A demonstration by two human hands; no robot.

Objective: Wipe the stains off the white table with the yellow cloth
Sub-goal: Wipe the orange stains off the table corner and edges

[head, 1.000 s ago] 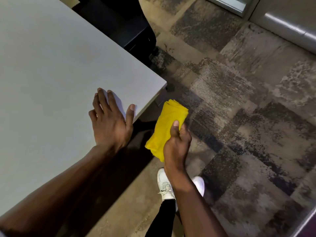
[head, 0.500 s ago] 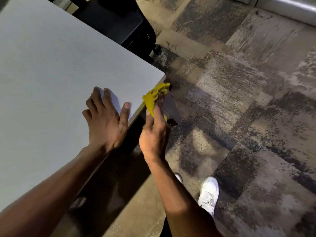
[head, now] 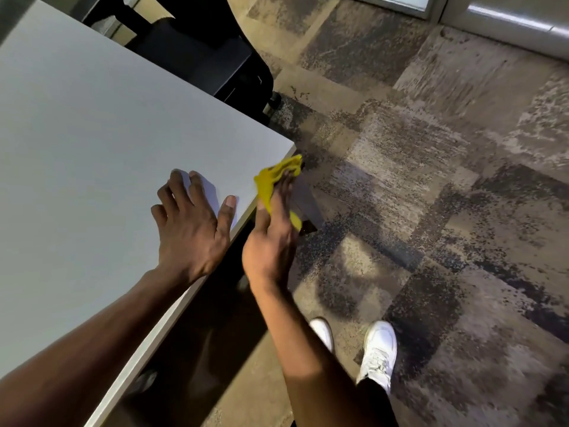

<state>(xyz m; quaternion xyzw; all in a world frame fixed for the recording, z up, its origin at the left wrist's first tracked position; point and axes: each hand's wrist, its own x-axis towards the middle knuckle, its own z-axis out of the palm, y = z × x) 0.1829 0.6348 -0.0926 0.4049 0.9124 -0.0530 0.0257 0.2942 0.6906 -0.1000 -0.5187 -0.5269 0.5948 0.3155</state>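
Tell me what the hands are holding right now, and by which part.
The right hand presses the bunched yellow cloth against the white table edge, fingers over its middle. The left hand holds nothing.

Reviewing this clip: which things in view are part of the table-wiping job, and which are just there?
Part of the job:
- white table
- yellow cloth, pressed against the table's side edge near the corner
- right hand, holding the cloth
- left hand, flat on the tabletop

Just there:
- black chair behind the table
- patterned carpet
- white shoes
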